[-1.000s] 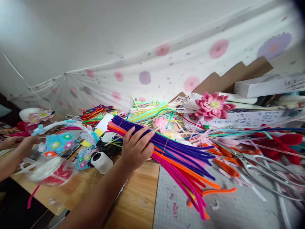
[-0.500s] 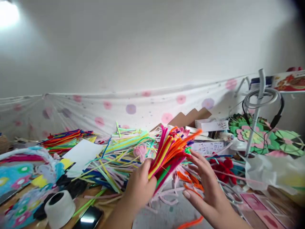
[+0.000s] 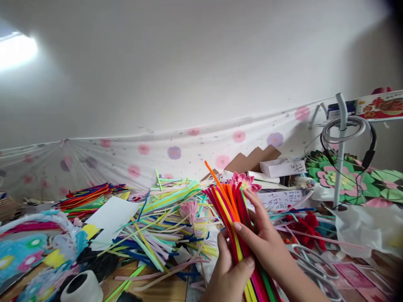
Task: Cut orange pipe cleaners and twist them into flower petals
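One white spool (image 3: 82, 288), lower left; one white sheet (image 3: 111, 219) beside a loose heap of pastel stems (image 3: 168, 201). One left hand (image 3: 229, 274), curled round a multicoloured stem bundle (image 3: 232, 209), held upright at lower centre-right. One right hand (image 3: 267, 239), thumb and fingers clasping the same. Metal scissors (image 3: 315, 261), near, right.

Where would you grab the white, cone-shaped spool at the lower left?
I'd pinch the white, cone-shaped spool by opposite sides of its smooth outer wall, coming from above: it narrows toward its upward-facing dark opening, and crumpled black plastic crowds behind it.
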Available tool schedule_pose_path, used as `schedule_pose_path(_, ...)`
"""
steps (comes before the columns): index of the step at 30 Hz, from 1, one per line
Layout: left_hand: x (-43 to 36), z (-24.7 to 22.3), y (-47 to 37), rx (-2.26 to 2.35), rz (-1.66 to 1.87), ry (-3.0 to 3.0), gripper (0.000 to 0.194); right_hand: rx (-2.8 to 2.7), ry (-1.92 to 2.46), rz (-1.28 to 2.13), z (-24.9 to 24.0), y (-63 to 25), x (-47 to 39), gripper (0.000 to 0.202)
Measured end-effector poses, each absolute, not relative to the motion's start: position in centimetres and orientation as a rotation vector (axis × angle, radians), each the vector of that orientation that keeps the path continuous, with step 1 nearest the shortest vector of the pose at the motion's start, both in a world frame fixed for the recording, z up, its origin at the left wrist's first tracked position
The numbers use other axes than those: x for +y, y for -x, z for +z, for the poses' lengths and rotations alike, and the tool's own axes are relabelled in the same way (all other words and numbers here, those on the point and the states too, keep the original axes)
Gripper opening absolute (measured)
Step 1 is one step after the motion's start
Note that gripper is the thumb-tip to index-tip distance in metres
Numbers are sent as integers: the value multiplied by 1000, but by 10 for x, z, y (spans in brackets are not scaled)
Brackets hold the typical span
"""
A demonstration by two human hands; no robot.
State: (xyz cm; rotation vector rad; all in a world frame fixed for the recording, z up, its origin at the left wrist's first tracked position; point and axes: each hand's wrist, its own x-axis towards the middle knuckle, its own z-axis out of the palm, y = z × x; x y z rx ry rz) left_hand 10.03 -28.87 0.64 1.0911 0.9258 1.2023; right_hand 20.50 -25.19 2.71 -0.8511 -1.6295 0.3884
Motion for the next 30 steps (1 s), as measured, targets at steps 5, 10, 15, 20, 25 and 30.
schedule_pose_path(5,-283,-14,-96,499,1188,-759,66,-1762,927,514,19,-208,-253,22)
schedule_pose_path(10,-284,-27,-93,552,1155,-727,51,-1868,929,430,6,-204,-248,16)
schedule_pose_path(15,-283,-38,-93,631,1263,-983,58,-1868,943,487,-4,-199,-242,14)
schedule_pose_path(20,-291,-45,-93,755,1280,-1161,58,-1865,966,383,-3,-198,-251,17)
schedule_pose_path(25,-299,-40,-89,908,1256,-1342,58,-1986,1019,258,11,-201,-263,17)
schedule_pose_path(30,-302,-38,-87,989,1218,-1409,61,-2097,1082,138,25,-203,-272,10)
